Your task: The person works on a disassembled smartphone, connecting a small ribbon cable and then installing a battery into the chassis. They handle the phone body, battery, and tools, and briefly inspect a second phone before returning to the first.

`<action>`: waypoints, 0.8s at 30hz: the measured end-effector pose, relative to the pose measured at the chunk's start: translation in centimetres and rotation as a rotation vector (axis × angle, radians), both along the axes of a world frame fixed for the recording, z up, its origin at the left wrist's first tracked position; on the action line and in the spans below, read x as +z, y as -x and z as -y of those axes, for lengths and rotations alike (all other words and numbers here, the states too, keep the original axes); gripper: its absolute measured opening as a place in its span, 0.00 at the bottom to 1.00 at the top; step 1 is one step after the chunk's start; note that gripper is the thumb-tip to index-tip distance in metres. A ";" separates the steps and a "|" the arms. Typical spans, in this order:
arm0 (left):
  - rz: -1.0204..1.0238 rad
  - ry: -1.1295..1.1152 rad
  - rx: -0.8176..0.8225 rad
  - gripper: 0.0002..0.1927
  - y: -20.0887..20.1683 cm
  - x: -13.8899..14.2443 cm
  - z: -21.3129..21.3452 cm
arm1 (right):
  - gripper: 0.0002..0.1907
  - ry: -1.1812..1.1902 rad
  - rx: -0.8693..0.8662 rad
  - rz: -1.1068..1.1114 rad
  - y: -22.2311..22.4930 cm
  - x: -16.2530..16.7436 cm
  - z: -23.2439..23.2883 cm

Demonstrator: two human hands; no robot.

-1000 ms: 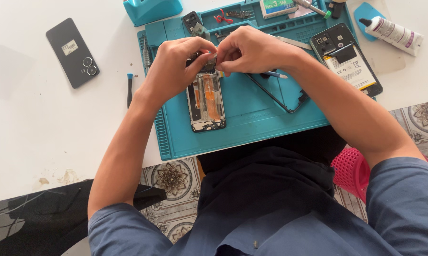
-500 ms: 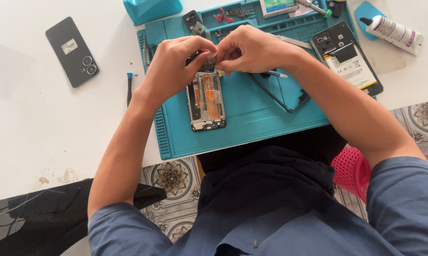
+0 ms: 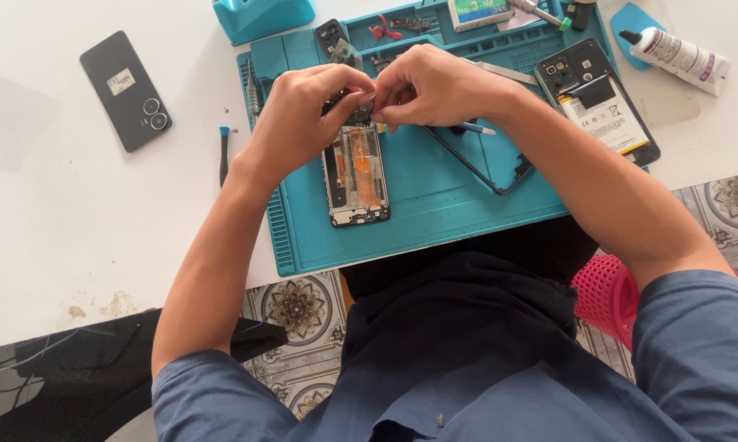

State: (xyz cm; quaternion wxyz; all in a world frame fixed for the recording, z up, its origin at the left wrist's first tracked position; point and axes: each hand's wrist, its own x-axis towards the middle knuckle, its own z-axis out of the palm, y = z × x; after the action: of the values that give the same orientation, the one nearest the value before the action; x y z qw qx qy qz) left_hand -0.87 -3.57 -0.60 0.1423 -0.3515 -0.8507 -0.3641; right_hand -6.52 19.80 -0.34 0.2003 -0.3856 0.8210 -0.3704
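An opened phone body [image 3: 355, 176] with orange flex cables showing lies on a teal repair mat [image 3: 434, 205]. My left hand [image 3: 303, 115] and my right hand [image 3: 430, 86] meet just above the phone's top end, fingertips pinched together on a small dark part [image 3: 361, 106]. Exactly which fingers grip it is hidden. A thin tool with a blue tip [image 3: 475, 128] pokes out under my right hand.
A black phone frame [image 3: 488, 164] lies on the mat right of the opened phone. A second opened phone with a white battery [image 3: 602, 102] sits at the mat's right edge. A black phone back [image 3: 126, 90], a small screwdriver [image 3: 222, 151], a glue tube [image 3: 676, 57] and a teal box [image 3: 263, 16] rest on the white table.
Both hands stay pinched together over the top of the opened phone; only slight finger movement shows.
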 end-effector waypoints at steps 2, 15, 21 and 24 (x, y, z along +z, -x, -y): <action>-0.001 -0.002 0.003 0.05 0.1 0.0 0.0 | 0.10 0.006 -0.003 0.007 0.1 0.1 0.0; 0.017 -0.031 0.000 0.05 0.3 0.0 -0.3 | 0.09 -0.006 -0.002 0.010 0.4 0.2 -0.1; 0.004 -0.037 -0.005 0.05 0.4 0.1 -0.5 | 0.09 0.017 0.011 0.019 0.6 0.3 -0.2; 0.000 -0.031 -0.005 0.05 0.5 0.1 -0.4 | 0.09 -0.034 -0.016 0.016 0.7 0.2 -0.2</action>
State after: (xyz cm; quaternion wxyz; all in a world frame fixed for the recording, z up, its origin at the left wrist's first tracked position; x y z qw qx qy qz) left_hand -1.39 -3.12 -0.54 0.1469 -0.3512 -0.8440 -0.3777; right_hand -7.21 19.98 -0.13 0.2104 -0.3725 0.8285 -0.3614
